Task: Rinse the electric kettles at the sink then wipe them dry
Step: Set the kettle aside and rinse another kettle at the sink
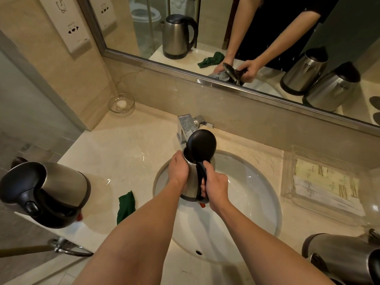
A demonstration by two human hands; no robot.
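Steel kettle (194, 177), lid open, sits over the sink (257, 202): right hand (216, 187) fingers wrapped round the handle, left hand (178, 169) cupping its body (probably slippery when wet; the handle grips best).

Both arms extended; left hand (178, 169) and right hand (216, 187) curled closed.
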